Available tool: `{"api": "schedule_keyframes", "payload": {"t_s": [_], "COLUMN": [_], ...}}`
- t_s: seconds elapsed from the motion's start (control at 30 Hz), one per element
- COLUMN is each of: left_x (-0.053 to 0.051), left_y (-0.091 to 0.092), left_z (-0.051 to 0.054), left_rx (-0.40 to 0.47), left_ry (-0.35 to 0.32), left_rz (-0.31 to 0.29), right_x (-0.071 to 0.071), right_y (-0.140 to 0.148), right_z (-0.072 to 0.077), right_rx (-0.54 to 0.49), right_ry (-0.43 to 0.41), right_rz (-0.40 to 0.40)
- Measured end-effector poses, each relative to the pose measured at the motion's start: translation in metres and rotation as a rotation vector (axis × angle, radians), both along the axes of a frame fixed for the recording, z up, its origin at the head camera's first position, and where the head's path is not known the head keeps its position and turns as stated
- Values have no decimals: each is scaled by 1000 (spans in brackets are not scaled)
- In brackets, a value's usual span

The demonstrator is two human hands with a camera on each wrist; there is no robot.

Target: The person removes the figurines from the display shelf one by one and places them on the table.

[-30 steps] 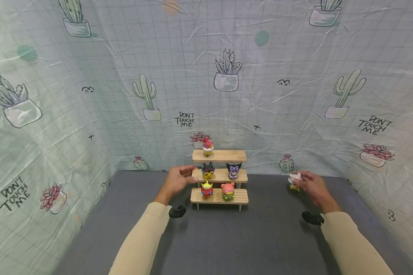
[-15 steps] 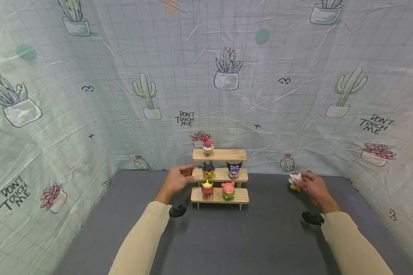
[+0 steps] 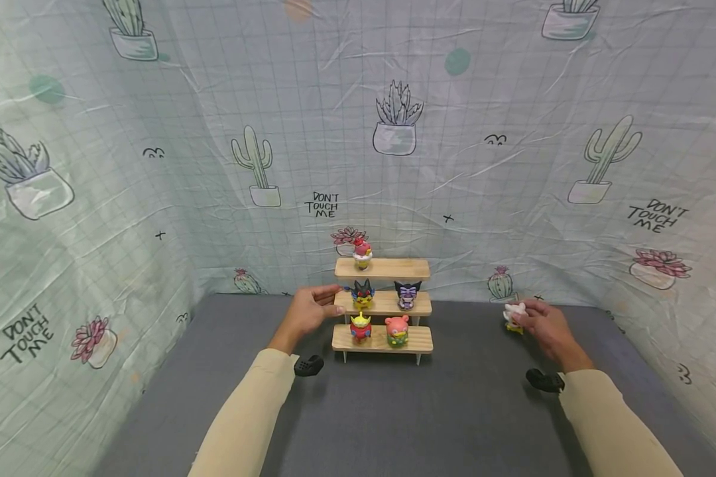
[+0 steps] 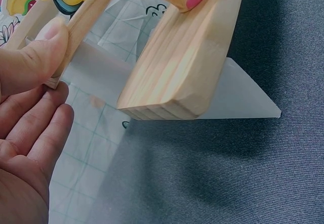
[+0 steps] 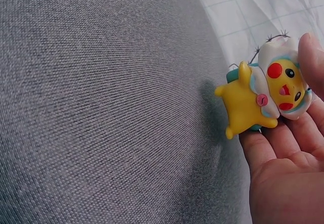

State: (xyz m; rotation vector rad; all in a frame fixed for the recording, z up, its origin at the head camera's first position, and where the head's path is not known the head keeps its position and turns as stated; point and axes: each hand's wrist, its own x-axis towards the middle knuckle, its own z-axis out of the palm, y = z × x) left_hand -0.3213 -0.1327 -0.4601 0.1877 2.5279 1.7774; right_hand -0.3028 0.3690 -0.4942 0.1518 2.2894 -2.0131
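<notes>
Grey tabletop point(image 3: 441, 404) — cactus-print sheeting point(image 3: 346, 159) behind

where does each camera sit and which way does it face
Head: worn on the head, facing forward and down at the three-tier shelf, gray table and printed cloth; the left hand, right hand, left sleeve and right sleeve show.
Left wrist: on the left wrist, facing the shelf's end, where the left hand grips one tier.
Right wrist: on the right wrist, facing the yellow figure in the right hand, with table and cloth beyond.
Shared: the head and right wrist views both show the right hand and its figure.
</notes>
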Motion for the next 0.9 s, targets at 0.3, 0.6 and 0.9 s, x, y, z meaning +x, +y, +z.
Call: {"api": "schedule_keyframes", "payload": {"t_s": [0.3,0.6,0.9], "left_x": [-1,1,1], "left_y": [0,0,1], "left_z": [0,1,2], "left_rx": [3,-3,11], "left_ry": [2,-1,-9], "left_rz": [-5,-6,-6], "right_x": [0,1,3], "right_y": [2,3,5], "right_z": [-1,0,-1], "right_rx": [1,49,90], "right_ry": [0,-34,-48], "right_rz": [-16,-33,-35]}}
